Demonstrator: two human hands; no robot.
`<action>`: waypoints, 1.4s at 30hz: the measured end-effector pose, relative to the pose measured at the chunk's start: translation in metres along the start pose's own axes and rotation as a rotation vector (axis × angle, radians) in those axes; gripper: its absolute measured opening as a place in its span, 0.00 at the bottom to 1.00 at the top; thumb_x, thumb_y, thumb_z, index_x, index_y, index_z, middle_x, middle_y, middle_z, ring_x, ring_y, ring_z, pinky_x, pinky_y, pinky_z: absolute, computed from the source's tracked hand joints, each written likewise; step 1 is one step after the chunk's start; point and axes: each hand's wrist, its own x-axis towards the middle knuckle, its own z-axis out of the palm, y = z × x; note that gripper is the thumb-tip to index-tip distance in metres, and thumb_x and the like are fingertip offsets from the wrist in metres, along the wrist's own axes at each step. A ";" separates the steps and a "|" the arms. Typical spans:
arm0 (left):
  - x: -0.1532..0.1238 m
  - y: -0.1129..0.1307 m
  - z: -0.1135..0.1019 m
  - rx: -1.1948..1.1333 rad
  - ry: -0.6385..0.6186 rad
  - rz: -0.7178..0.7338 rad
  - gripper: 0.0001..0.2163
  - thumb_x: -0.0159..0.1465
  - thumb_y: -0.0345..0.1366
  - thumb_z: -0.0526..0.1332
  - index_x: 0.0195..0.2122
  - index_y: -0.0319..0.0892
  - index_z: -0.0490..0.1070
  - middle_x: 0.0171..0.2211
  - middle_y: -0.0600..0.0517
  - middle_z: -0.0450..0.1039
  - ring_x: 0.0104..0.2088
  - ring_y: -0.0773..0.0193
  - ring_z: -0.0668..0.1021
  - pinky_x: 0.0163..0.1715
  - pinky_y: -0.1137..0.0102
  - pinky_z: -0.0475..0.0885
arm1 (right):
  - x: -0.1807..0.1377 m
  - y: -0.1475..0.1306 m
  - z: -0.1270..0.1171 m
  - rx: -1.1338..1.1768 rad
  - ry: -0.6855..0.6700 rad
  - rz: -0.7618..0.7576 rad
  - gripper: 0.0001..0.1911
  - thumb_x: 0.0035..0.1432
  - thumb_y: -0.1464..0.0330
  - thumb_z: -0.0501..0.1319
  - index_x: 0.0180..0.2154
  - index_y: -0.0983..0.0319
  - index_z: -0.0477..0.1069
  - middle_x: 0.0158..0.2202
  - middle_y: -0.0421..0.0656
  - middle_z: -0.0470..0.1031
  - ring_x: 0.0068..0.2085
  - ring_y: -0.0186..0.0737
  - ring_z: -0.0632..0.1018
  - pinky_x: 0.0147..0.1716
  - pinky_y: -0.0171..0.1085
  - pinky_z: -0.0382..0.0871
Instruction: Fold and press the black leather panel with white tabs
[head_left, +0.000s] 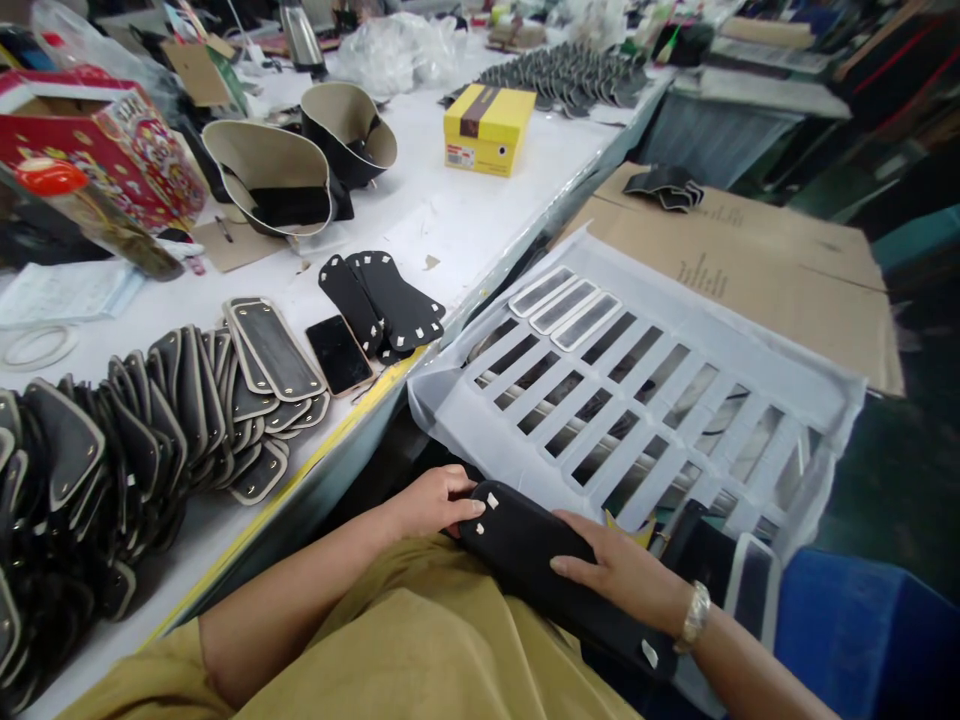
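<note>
A long black padded panel (pixel 525 545) with rounded ends lies across my lap, and small white bits stick to its surface. My left hand (pixel 435 503) pinches its far left end, thumb on top beside two of the white bits. Further along, my right hand (pixel 619 570), with a bracelet at the wrist, grips the panel over its upper edge, thumb on top and the other fingers mostly hidden. Just beyond the panel is a white sheet (pixel 645 395) with rows of slots. Some light-edged strips (pixel 574 308) lie at its upper left.
Dark pieces with pale edging (pixel 161 410) pile up on the white table (pixel 420 215) at left. A phone (pixel 339 355) and several black shaped pieces (pixel 390 300) lie near its edge. A yellow box (pixel 489 130) stands farther back. Flat cardboard (pixel 750 270) and a blue bin (pixel 855 630) are at right.
</note>
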 end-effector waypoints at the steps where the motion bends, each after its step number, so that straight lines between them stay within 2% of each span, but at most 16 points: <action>1: 0.000 -0.001 -0.001 0.018 0.000 0.011 0.15 0.58 0.44 0.58 0.34 0.35 0.73 0.33 0.50 0.60 0.30 0.67 0.71 0.25 0.75 0.71 | 0.004 -0.004 -0.005 0.057 -0.050 0.001 0.30 0.55 0.54 0.55 0.56 0.61 0.61 0.51 0.43 0.67 0.48 0.34 0.73 0.50 0.34 0.67; 3: -0.001 -0.002 -0.003 0.062 -0.001 0.039 0.15 0.60 0.44 0.57 0.36 0.36 0.73 0.33 0.50 0.60 0.31 0.66 0.71 0.26 0.75 0.70 | 0.012 -0.016 -0.010 0.110 -0.098 0.006 0.26 0.54 0.54 0.56 0.51 0.60 0.66 0.46 0.41 0.71 0.44 0.33 0.74 0.45 0.32 0.67; 6: -0.001 -0.004 -0.006 0.127 -0.005 0.087 0.16 0.62 0.44 0.55 0.36 0.35 0.73 0.32 0.50 0.60 0.31 0.66 0.70 0.27 0.75 0.68 | 0.022 -0.032 -0.011 0.103 -0.091 0.031 0.20 0.55 0.55 0.55 0.44 0.60 0.70 0.41 0.39 0.72 0.40 0.32 0.73 0.40 0.30 0.64; 11: -0.001 -0.005 -0.005 0.254 -0.010 0.175 0.14 0.63 0.42 0.54 0.37 0.36 0.72 0.31 0.50 0.61 0.33 0.64 0.69 0.36 0.71 0.65 | 0.031 -0.038 -0.006 0.085 -0.064 0.060 0.22 0.54 0.51 0.54 0.39 0.61 0.71 0.37 0.42 0.73 0.36 0.33 0.73 0.35 0.30 0.61; 14: -0.004 -0.004 -0.005 0.344 -0.030 0.227 0.15 0.65 0.41 0.51 0.43 0.37 0.71 0.33 0.49 0.62 0.36 0.62 0.69 0.39 0.69 0.64 | 0.034 -0.040 -0.005 0.111 -0.054 0.048 0.22 0.54 0.51 0.54 0.42 0.60 0.71 0.40 0.41 0.72 0.39 0.33 0.73 0.38 0.31 0.62; 18: -0.008 0.000 -0.007 0.383 -0.046 0.205 0.15 0.65 0.38 0.49 0.45 0.36 0.68 0.36 0.48 0.62 0.38 0.61 0.69 0.41 0.68 0.64 | 0.040 -0.047 -0.001 0.137 -0.019 0.044 0.23 0.54 0.52 0.54 0.45 0.59 0.70 0.44 0.42 0.71 0.44 0.35 0.72 0.46 0.34 0.63; 21: -0.005 0.005 -0.006 0.441 -0.012 0.177 0.14 0.65 0.39 0.49 0.42 0.37 0.69 0.35 0.48 0.63 0.37 0.60 0.70 0.41 0.67 0.65 | 0.046 -0.055 0.005 0.159 0.015 0.081 0.25 0.54 0.51 0.53 0.46 0.60 0.70 0.45 0.46 0.70 0.46 0.42 0.71 0.48 0.41 0.62; 25: -0.001 0.008 0.005 0.562 0.064 0.080 0.19 0.64 0.49 0.49 0.33 0.38 0.71 0.32 0.48 0.64 0.34 0.60 0.71 0.38 0.67 0.65 | 0.047 -0.047 0.001 0.297 0.084 0.155 0.31 0.50 0.49 0.58 0.48 0.64 0.69 0.48 0.52 0.68 0.51 0.50 0.69 0.55 0.50 0.56; 27: 0.001 0.003 0.007 0.610 0.069 0.063 0.21 0.64 0.50 0.48 0.35 0.38 0.71 0.32 0.48 0.65 0.36 0.58 0.71 0.39 0.66 0.65 | 0.033 -0.023 -0.009 0.453 0.134 0.174 0.29 0.51 0.51 0.58 0.49 0.64 0.69 0.51 0.49 0.66 0.53 0.45 0.67 0.58 0.45 0.55; 30: 0.006 -0.011 0.003 0.596 0.031 0.054 0.23 0.63 0.53 0.47 0.39 0.39 0.72 0.34 0.49 0.68 0.38 0.58 0.73 0.42 0.66 0.66 | -0.020 0.028 -0.019 0.725 0.309 0.242 0.28 0.58 0.53 0.50 0.54 0.63 0.62 0.55 0.47 0.63 0.54 0.35 0.67 0.56 0.36 0.60; 32: 0.010 -0.018 -0.002 0.635 0.011 0.063 0.24 0.63 0.54 0.47 0.43 0.40 0.71 0.38 0.48 0.69 0.42 0.57 0.73 0.46 0.64 0.66 | -0.065 0.056 -0.009 0.901 0.416 0.322 0.30 0.60 0.52 0.46 0.56 0.64 0.58 0.54 0.50 0.63 0.51 0.34 0.70 0.52 0.35 0.64; 34: 0.011 -0.016 0.001 0.763 0.148 0.165 0.24 0.62 0.53 0.50 0.47 0.39 0.69 0.44 0.46 0.68 0.47 0.54 0.71 0.51 0.60 0.64 | -0.101 0.072 0.015 1.070 0.437 0.389 0.31 0.59 0.51 0.47 0.54 0.67 0.59 0.49 0.53 0.66 0.43 0.33 0.73 0.45 0.36 0.68; 36: 0.012 -0.004 0.014 0.918 0.337 0.368 0.23 0.61 0.50 0.52 0.48 0.37 0.67 0.50 0.42 0.65 0.52 0.50 0.67 0.55 0.56 0.59 | -0.120 0.077 0.046 1.211 0.407 0.406 0.31 0.56 0.50 0.51 0.50 0.68 0.61 0.40 0.51 0.69 0.34 0.30 0.73 0.39 0.36 0.70; 38: 0.014 0.015 0.040 1.011 0.385 0.600 0.18 0.62 0.46 0.54 0.45 0.37 0.67 0.54 0.40 0.61 0.55 0.49 0.64 0.57 0.54 0.57 | -0.124 0.076 0.074 1.311 0.402 0.376 0.31 0.52 0.51 0.56 0.49 0.67 0.62 0.33 0.44 0.68 0.29 0.27 0.71 0.37 0.36 0.70; 40: 0.019 0.034 0.076 1.018 0.249 0.760 0.13 0.62 0.43 0.55 0.41 0.38 0.67 0.54 0.41 0.61 0.56 0.50 0.63 0.57 0.53 0.57 | -0.119 0.073 0.093 1.374 0.446 0.333 0.32 0.50 0.51 0.59 0.51 0.65 0.61 0.28 0.39 0.64 0.28 0.23 0.68 0.38 0.36 0.71; 42: 0.025 0.047 0.114 0.993 0.099 0.820 0.12 0.60 0.41 0.58 0.41 0.39 0.66 0.56 0.41 0.60 0.57 0.50 0.62 0.56 0.52 0.58 | -0.114 0.071 0.102 1.400 0.502 0.310 0.33 0.50 0.53 0.59 0.53 0.63 0.60 0.26 0.37 0.61 0.27 0.21 0.66 0.38 0.34 0.71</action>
